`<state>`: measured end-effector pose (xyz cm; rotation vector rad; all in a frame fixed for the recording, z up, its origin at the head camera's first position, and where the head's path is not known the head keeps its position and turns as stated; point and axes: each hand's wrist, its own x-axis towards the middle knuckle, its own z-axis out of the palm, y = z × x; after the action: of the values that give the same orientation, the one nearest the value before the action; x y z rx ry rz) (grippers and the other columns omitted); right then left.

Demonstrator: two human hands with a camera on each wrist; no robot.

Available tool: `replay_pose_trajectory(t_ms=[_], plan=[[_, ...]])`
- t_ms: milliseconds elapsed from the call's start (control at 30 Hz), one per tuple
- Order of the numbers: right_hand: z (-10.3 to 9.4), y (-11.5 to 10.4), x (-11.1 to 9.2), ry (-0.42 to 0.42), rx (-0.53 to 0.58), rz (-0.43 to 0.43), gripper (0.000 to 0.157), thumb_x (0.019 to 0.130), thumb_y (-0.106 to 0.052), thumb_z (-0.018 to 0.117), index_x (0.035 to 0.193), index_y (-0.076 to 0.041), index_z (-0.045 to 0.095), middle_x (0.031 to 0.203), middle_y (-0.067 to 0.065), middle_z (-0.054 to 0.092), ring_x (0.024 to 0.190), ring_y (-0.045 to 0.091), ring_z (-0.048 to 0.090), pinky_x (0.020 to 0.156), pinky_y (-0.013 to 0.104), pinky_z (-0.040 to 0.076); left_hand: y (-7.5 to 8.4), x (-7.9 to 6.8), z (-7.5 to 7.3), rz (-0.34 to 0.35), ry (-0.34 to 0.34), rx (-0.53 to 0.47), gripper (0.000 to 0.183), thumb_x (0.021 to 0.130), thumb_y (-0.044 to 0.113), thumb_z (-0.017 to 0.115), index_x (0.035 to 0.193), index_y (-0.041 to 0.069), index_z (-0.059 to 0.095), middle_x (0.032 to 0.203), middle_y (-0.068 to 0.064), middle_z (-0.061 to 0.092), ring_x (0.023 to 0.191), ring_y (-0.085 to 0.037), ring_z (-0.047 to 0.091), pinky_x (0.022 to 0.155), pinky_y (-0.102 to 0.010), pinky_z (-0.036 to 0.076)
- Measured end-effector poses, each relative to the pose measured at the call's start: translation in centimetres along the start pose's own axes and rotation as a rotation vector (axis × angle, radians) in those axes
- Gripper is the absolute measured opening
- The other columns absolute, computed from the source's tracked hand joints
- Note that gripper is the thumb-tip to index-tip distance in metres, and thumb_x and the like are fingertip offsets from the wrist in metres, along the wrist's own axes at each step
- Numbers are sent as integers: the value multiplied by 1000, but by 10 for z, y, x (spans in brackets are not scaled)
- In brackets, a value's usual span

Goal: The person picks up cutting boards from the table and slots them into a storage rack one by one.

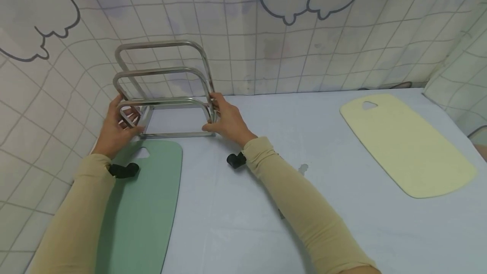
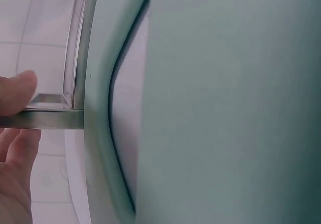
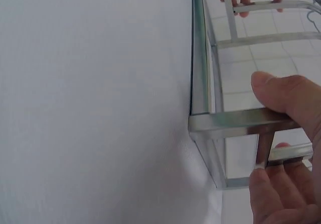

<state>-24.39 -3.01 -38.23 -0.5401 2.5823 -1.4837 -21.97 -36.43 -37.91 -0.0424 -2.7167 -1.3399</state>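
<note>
Across the table [image 1: 236,206], L hand [image 1: 115,132] & R hand [image 1: 230,120] pinch opp. sides of the rack [image 1: 163,101]; uneven grip could tip it onto the green board [image 1: 144,206].

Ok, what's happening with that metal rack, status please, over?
Left hand and right hand gripping the metal rack, one per side. Rack upright, holding nothing. Green cutting board lying close in front.

Rack [image 1: 163,101] glossy metal; green board [image 1: 148,210] smooth, matt

Metal rack [image 1: 163,71] cropped in both wrist views
Head view crops the green cutting board [image 1: 148,215]; left sleeve [image 1: 74,215] hides part.
</note>
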Motion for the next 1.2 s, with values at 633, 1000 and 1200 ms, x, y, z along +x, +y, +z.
replay_pose_trajectory(t_ms=[633, 1000, 1200], plan=[[-4, 15, -2, 74, 254, -111, 89, 84, -11, 82, 158, -22, 32, 150, 9, 50, 143, 23, 53, 121, 23, 41, 0, -1, 10, 71, 29, -110, 86, 88, -6, 75, 160, 16, 34, 124, 15, 54, 112, 7, 57, 85, -4, 51], [-8, 22, -5, 63, 403, -137, 94, 81, -8, 87, 157, -34, 37, 151, 5, 50, 143, 22, 52, 121, 24, 41, 10, -4, 16, 38, 104, -335, 95, 85, -19, 65, 160, 30, 33, 138, 10, 53, 136, -18, 57, 90, -6, 53], [-10, 24, -4, 44, 384, -144, 98, 80, -9, 89, 158, -32, 35, 150, 7, 49, 144, 24, 51, 122, 24, 40, 11, 0, 17, 59, 113, -343, 94, 85, -21, 62, 161, 26, 33, 133, 12, 53, 134, -16, 57, 92, -5, 52]])
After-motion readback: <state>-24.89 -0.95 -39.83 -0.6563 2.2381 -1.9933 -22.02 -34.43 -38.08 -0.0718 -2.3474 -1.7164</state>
